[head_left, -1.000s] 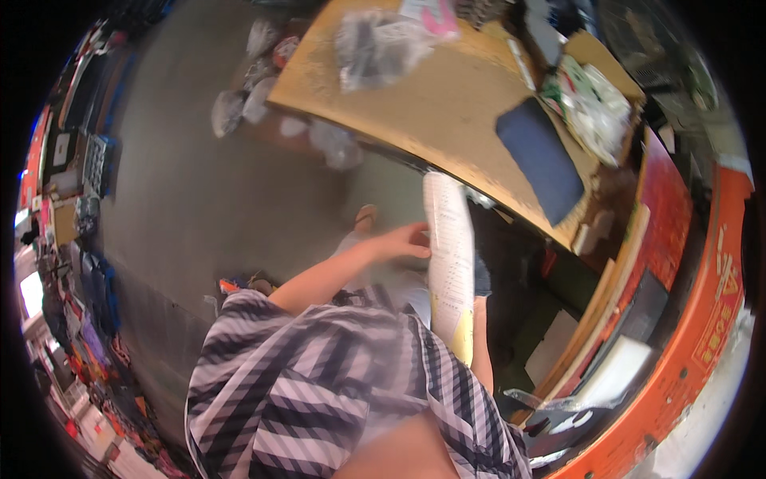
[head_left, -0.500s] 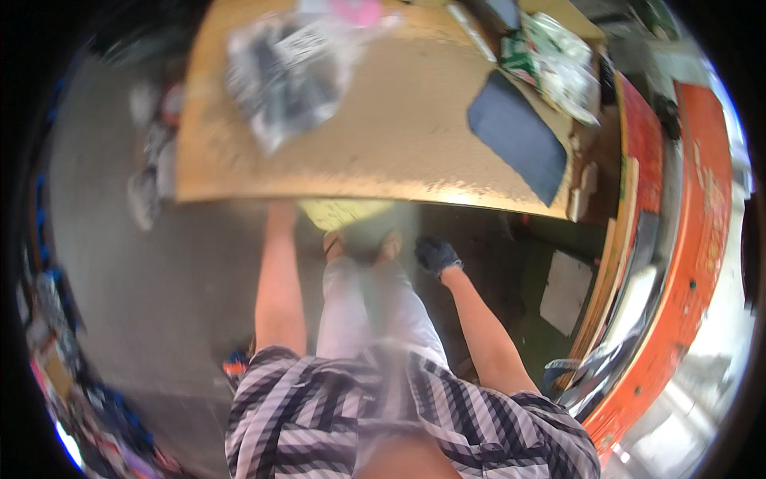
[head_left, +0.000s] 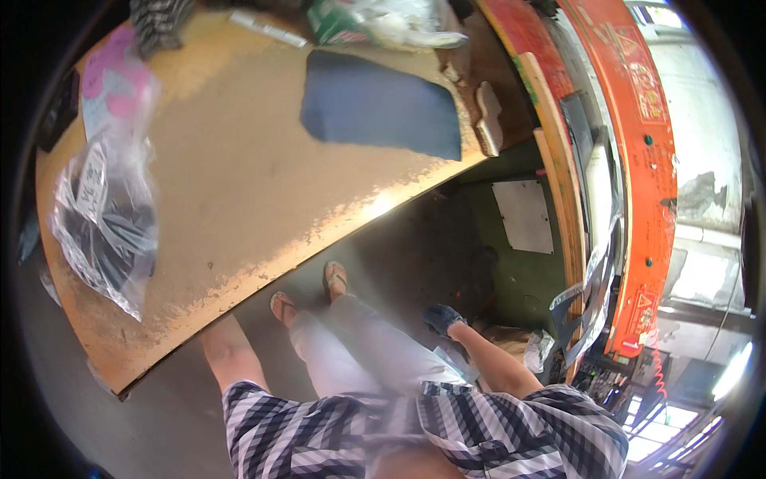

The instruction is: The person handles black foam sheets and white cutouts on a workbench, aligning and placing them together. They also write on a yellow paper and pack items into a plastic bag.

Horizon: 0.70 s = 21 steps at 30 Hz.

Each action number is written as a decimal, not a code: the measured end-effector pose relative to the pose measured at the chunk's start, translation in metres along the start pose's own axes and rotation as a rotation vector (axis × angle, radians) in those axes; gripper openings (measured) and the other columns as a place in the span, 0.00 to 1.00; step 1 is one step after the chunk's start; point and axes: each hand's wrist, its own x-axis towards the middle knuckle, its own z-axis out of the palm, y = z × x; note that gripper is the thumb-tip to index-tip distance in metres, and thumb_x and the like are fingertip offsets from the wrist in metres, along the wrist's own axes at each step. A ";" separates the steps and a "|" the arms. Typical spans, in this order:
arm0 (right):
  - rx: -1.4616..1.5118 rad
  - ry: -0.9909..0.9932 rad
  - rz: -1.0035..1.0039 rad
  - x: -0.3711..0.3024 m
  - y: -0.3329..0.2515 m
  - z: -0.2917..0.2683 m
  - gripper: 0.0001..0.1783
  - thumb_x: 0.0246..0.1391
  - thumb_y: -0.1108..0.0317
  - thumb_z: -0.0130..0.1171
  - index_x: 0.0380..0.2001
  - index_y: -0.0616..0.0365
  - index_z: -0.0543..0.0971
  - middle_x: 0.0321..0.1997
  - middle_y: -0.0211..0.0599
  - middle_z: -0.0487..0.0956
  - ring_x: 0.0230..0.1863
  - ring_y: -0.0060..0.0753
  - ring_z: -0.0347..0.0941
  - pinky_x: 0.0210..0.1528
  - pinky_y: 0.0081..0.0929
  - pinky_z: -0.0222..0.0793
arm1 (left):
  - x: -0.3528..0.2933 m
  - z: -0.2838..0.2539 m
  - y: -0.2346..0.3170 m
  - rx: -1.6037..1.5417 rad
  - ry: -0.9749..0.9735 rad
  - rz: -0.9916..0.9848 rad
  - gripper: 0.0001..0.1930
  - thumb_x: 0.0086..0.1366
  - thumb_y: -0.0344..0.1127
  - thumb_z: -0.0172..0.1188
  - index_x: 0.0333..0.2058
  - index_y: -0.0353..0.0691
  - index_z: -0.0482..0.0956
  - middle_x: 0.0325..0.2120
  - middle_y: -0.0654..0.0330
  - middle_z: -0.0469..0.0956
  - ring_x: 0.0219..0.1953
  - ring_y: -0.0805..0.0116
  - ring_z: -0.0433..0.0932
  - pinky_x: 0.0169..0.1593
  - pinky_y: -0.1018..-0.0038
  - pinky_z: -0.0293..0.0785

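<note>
My right hand (head_left: 443,320), in a dark glove, hangs low at my side beyond the table's front edge. Its fingers look loosely bent, and I see nothing in them. Of my left arm, only the bare forearm (head_left: 233,351) shows; the hand is hidden beneath the tabletop. The brown worn table (head_left: 239,199) spreads out ahead of me. On it lies a dark blue-grey flat sheet (head_left: 379,108) toward the right. At the left edge rests a clear plastic bag (head_left: 112,219) with dark pieces inside, beside a pink item (head_left: 120,76).
A green and white plastic bag (head_left: 375,22) sits at the table's far side, near a thin white strip (head_left: 267,29). On the right stand upright wooden boards (head_left: 565,207) and an orange metal beam (head_left: 630,160). A white panel (head_left: 523,215) is on a green surface below.
My view has turned right, so the table and bag appear farther left and tilted. The yellow sheet that showed by my left hand under the table edge is out of sight.
</note>
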 end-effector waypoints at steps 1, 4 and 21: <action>-0.094 0.028 -0.216 -0.011 -0.007 -0.006 0.13 0.52 0.56 0.53 0.27 0.55 0.78 0.23 0.32 0.75 0.22 0.25 0.69 0.23 0.26 0.63 | -0.011 0.009 -0.002 -0.067 -0.024 -0.024 0.15 0.65 0.36 0.51 0.50 0.41 0.71 0.47 0.57 0.72 0.52 0.65 0.67 0.56 0.62 0.64; -0.248 0.126 -0.326 -0.021 -0.021 -0.010 0.11 0.52 0.59 0.54 0.29 0.55 0.78 0.24 0.31 0.76 0.23 0.25 0.70 0.23 0.24 0.62 | -0.059 0.038 -0.011 -0.223 -0.112 -0.099 0.16 0.66 0.37 0.49 0.51 0.42 0.70 0.48 0.56 0.71 0.54 0.64 0.66 0.58 0.60 0.62; -0.488 -0.338 -0.476 -0.013 -0.019 -0.097 0.08 0.54 0.61 0.53 0.30 0.51 0.78 0.21 0.29 0.75 0.18 0.24 0.69 0.18 0.23 0.63 | -0.327 0.084 -0.079 -0.155 -0.350 0.105 0.17 0.60 0.43 0.56 0.46 0.45 0.75 0.37 0.63 0.78 0.37 0.70 0.76 0.37 0.69 0.71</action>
